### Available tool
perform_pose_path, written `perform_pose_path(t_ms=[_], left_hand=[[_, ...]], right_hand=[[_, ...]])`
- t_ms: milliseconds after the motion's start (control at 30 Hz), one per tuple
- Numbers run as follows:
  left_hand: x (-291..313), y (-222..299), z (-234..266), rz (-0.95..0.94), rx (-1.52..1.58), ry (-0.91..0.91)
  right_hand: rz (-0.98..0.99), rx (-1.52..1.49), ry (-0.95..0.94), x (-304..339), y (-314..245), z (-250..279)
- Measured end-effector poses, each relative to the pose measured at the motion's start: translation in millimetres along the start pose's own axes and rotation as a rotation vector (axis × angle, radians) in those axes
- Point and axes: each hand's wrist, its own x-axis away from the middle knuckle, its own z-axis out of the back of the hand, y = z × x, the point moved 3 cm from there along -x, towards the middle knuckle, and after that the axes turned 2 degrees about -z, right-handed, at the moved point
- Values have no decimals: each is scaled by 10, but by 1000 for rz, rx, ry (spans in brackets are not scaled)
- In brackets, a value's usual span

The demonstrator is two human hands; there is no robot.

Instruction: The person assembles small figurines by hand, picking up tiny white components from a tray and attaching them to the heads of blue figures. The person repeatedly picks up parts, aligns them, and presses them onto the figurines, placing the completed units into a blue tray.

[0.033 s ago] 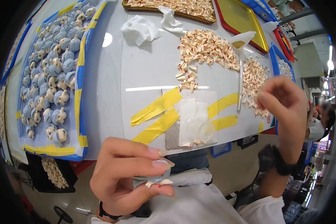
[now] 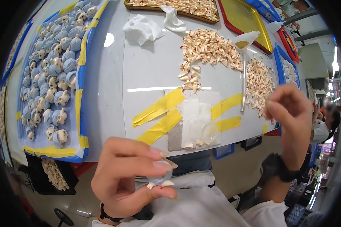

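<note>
The left hand has its fingers clamped on a small blue-grey figure below the bench, while the right hand is raised, fingers pinched together.

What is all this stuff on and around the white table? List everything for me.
Small blue-and-cream figurine: one, pinched in the left hand.
Blue-and-cream figurines: many, on the blue-edged tray at left.
Small cream pieces: two heaps, table's far right.
Yellow tape strips: four, around a white sheet at the near edge.
Crumpled white cloths: two, far side.
Yellow tray with red rim: one, top right.
White scoop: one, by the heaps.
Left hand: bottom centre.
Right hand: raised at right, dark wristband; grip unclear.
</note>
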Motion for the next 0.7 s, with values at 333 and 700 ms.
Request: perform_pose_path(t_ms=[333, 700], left_hand=[[23, -50, -146, 76, 144, 25], [72, -67, -114, 40, 242, 40]], right_hand=[[77, -285, -24, 409, 245, -118], [582, 302, -33, 229, -10, -634]])
